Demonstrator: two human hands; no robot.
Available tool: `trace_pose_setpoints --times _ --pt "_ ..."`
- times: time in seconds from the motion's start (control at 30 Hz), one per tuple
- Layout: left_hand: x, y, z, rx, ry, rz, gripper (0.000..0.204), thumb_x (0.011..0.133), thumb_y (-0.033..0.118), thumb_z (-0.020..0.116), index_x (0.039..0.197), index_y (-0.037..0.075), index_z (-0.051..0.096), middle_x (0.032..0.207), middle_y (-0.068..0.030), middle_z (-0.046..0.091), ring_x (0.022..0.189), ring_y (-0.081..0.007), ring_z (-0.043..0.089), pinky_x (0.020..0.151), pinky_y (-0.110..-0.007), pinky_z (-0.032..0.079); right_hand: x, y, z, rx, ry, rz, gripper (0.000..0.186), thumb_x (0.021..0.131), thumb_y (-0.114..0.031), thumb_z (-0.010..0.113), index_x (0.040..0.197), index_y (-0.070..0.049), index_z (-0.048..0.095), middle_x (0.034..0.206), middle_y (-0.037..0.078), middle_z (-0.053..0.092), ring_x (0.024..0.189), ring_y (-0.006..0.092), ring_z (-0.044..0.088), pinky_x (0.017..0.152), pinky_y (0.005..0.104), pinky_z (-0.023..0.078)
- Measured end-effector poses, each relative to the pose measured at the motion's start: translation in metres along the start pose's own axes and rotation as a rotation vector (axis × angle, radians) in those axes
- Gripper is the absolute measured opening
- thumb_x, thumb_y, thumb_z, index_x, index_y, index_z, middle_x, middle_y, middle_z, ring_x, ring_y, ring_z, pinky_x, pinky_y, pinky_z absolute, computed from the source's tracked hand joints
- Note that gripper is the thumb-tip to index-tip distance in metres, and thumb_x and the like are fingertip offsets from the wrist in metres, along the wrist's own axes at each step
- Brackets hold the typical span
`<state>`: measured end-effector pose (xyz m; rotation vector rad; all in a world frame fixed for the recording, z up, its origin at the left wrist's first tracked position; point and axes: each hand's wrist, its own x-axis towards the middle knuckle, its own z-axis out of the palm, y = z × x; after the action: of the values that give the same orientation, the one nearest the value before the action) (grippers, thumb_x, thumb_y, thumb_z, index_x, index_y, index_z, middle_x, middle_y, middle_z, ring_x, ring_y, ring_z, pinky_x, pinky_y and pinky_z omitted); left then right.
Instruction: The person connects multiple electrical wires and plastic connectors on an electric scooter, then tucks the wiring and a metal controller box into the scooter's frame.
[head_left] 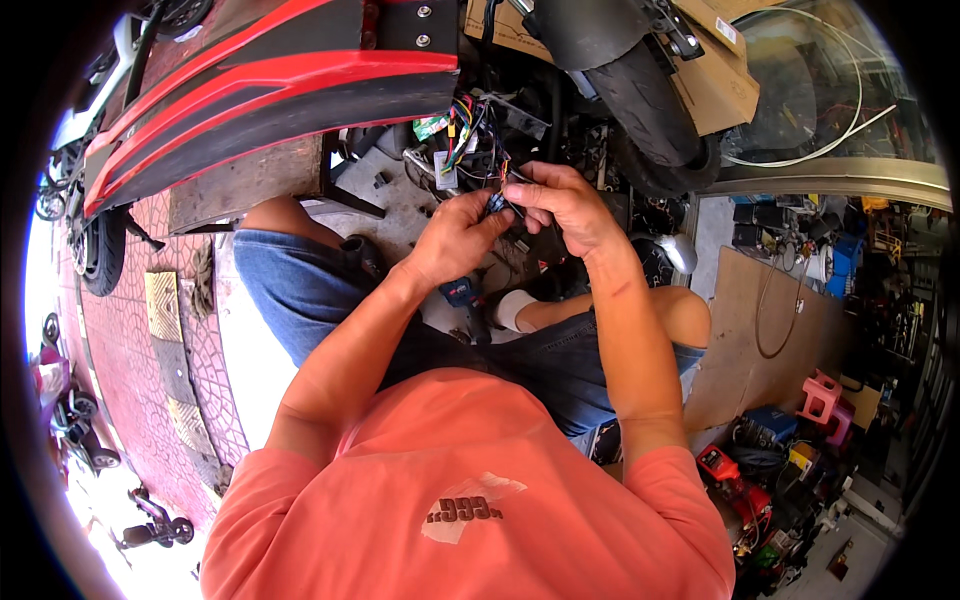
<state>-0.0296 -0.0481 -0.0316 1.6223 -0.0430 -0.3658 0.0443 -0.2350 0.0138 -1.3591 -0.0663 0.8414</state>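
Note:
Both my hands meet in front of me at a bundle of thin coloured wires that hangs from the red and black vehicle body. My left hand is closed, thumb and fingers pinching a small bluish wire connector. Right beside it, my right hand is closed around wires that run down into the connector; its fingertips partly hide them. A white tag hangs among the wires just left of my hands. Below them, a blue and black power tool stands on the floor between my legs.
A black tyre stands at the upper right, with cardboard boxes behind it. A wooden bench is under the body at left. Tools and parts crowd the right side, around a red bottle and a pink stool.

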Motion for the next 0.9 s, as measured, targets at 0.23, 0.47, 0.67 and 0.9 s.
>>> trace_pose_setpoints --times 0.23,0.47,0.67,0.9 --pt "-0.003 -0.001 0.007 -0.262 0.046 -0.019 0.022 0.104 0.021 0.063 0.114 0.001 0.066 0.079 0.0023 0.061 0.069 -0.0063 0.056 0.063 -0.026 0.049 0.004 0.004 -0.004 -0.104 0.070 -0.003 0.014 0.090 -0.012 0.078 0.100 -0.003 0.072 0.078 -0.005 0.062 0.058 0.0015 0.044 0.053 0.0199 0.034" --pt "-0.002 -0.004 0.003 -0.383 0.264 0.045 0.009 0.100 0.011 0.065 0.102 0.002 0.062 0.070 0.0056 0.054 0.061 -0.0029 0.046 0.054 -0.024 0.039 0.005 0.005 0.000 -0.040 0.165 -0.139 0.015 0.090 -0.010 0.077 0.103 -0.002 0.073 0.079 -0.006 0.063 0.058 0.0002 0.042 0.050 0.0194 0.030" --pt "-0.002 -0.002 0.007 -0.402 0.254 0.053 0.008 0.098 0.010 0.065 0.097 0.003 0.061 0.069 0.0059 0.052 0.060 -0.0027 0.043 0.052 -0.024 0.034 0.005 0.006 0.010 -0.004 0.100 -0.174 0.018 0.090 -0.009 0.078 0.106 -0.001 0.073 0.083 -0.004 0.065 0.060 -0.0005 0.043 0.050 0.0190 0.030" --pt "0.002 -0.003 0.005 -0.355 0.275 0.060 0.009 0.095 0.009 0.060 0.089 0.003 0.061 0.069 0.0051 0.051 0.063 -0.0044 0.044 0.055 -0.026 0.036 0.008 0.013 0.009 -0.014 0.157 -0.163 0.013 0.091 -0.011 0.078 0.101 -0.003 0.073 0.081 -0.004 0.066 0.061 0.0008 0.050 0.052 0.0189 0.035"
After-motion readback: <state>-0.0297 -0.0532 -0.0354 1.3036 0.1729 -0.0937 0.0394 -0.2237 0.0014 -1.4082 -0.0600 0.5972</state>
